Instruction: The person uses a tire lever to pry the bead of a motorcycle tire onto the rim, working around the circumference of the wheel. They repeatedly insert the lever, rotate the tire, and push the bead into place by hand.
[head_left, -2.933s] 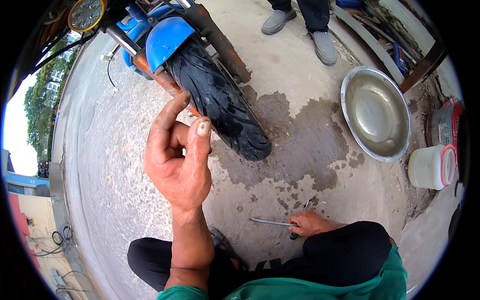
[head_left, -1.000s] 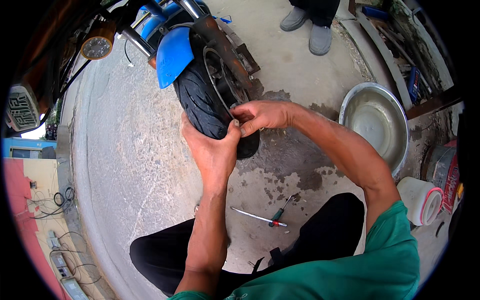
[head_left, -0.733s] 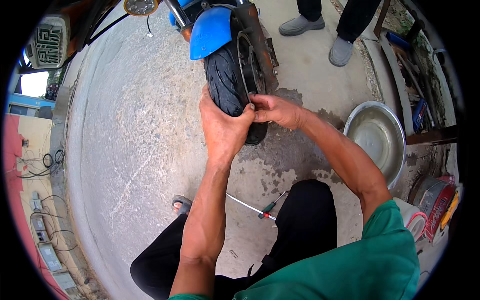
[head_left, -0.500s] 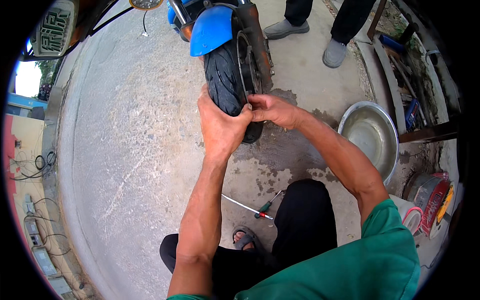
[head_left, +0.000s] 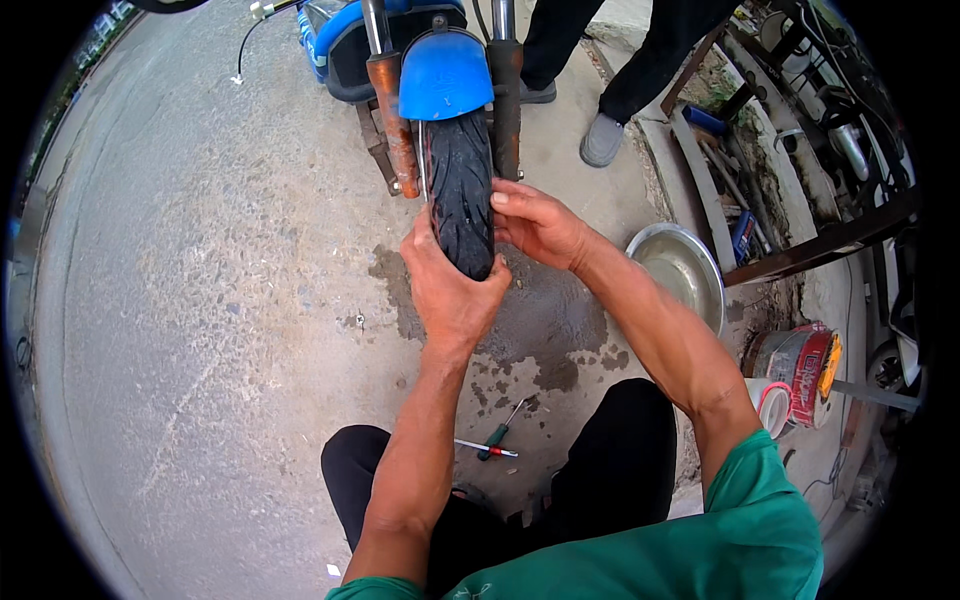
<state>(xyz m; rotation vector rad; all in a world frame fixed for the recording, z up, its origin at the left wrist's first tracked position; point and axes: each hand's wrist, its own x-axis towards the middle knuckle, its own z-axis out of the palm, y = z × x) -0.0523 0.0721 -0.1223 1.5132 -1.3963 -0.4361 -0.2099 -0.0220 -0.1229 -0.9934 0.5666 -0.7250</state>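
The black treaded tire (head_left: 462, 190) of a scooter's front wheel stands in front of me, below a blue mudguard (head_left: 447, 80). My left hand (head_left: 447, 295) wraps round its lower left side, with the thumb reaching to the right sidewall. At the tire's right side my right hand (head_left: 540, 222) grips the edge, fingertips against the sidewall and partly hidden behind it. On the ground between my knees lie a screwdriver (head_left: 495, 440) with a green handle and a thin white rod (head_left: 485, 447) with a red part near its end.
Wet concrete (head_left: 545, 320) spreads below the wheel. A metal basin (head_left: 685, 270) stands to the right, with a red bucket (head_left: 800, 365) nearer to me. Behind it are a frame (head_left: 830, 240) and tools. Another person's shoe (head_left: 602, 140) is beside the scooter.
The wheel has turned from an angled view to nearly straight on. My left hand has shifted down its left side; my right hand has moved from near my left thumb to the right sidewall.
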